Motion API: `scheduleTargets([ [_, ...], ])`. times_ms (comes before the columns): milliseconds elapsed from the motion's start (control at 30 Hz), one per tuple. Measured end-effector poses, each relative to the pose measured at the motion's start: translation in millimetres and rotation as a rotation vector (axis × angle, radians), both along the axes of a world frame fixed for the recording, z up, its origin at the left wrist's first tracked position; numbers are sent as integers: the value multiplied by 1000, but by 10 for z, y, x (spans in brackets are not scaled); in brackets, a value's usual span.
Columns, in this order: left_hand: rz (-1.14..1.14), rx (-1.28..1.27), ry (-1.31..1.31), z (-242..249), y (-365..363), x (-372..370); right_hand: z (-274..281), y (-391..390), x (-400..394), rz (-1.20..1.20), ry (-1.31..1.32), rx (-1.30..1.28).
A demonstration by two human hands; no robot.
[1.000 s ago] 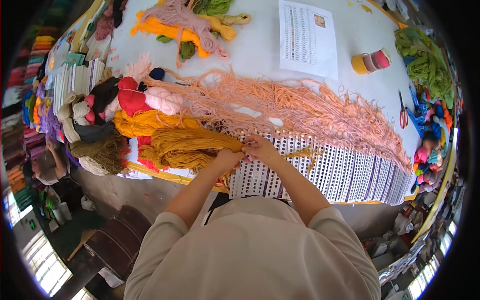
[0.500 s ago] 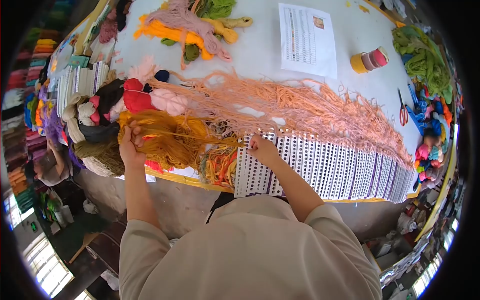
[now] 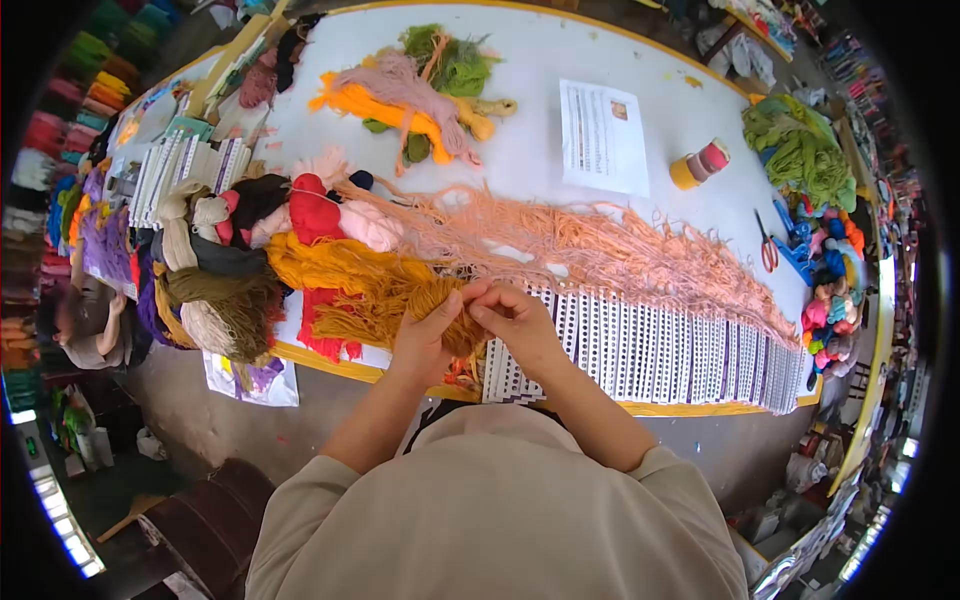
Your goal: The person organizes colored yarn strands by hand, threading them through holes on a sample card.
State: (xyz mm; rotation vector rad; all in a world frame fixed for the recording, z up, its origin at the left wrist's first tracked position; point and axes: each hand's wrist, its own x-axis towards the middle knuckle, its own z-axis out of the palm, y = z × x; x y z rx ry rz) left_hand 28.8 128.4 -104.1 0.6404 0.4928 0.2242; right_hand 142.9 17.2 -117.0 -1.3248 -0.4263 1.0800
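Note:
A bundle of mustard-yellow yarn (image 3: 385,305) lies at the table's near edge, just left of a long row of white punched cards (image 3: 660,350). My left hand (image 3: 428,335) grips the end of that bundle. My right hand (image 3: 515,318) meets it from the right, fingers pinching strands at the same spot, over the left end of the card row. Peach and pink yarn strands (image 3: 600,245) are tied along the cards and spread across the table behind them.
Skeins in red, pink, black, beige and olive (image 3: 235,260) pile at the left. Orange, pink and green yarn (image 3: 410,90) lies far back, beside a printed sheet (image 3: 602,135), tape rolls (image 3: 698,165), scissors (image 3: 767,243) and green yarn (image 3: 800,150). Another person (image 3: 90,330) sits lower left.
My left hand has come back from the far left of the yarn bundle to meet my right hand at the bundle's end. The view has shifted, showing more of the table's far side.

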Motion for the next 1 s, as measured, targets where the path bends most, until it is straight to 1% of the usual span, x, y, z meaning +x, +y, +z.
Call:
scheduleTargets([
  [67,2,-7,-38,39,14,-87,238,-44,-80,-18,162,-12],
  [133,4,-18,-67,138,-12,-167,325,-75,-188,-33,143,-31],
  [167,56,68,-38,187,-65,-190,357,-91,-246,-52,137,-58],
  [200,108,152,-9,235,-108,-213,307,-88,-307,8,-74,-2],
  [233,106,156,-19,254,-131,-244,266,-91,-367,5,-83,3],
  [267,119,218,-32,270,-149,-274,227,-94,-420,-14,-173,25],
  [300,133,280,-44,290,-157,-305,295,-73,-462,-33,-263,47],
  [333,135,283,-54,319,-153,-346,371,-76,-495,-33,-273,51],
  [400,154,58,-87,375,-144,-434,532,-101,-567,-138,107,80],
  [533,163,63,-76,406,-200,-530,523,-169,-653,-127,132,54],
  [600,167,163,-71,372,-232,-566,525,-207,-700,-121,179,77],
  [733,168,142,-55,396,-293,-573,542,-267,-748,-170,203,83],
  [800,157,209,-22,399,-311,-541,534,-297,-727,-184,266,76],
  [933,171,271,0,353,-397,-419,477,-353,-605,-140,278,51],
  [1000,158,423,51,326,-413,-325,442,-362,-530,-141,235,45],
])
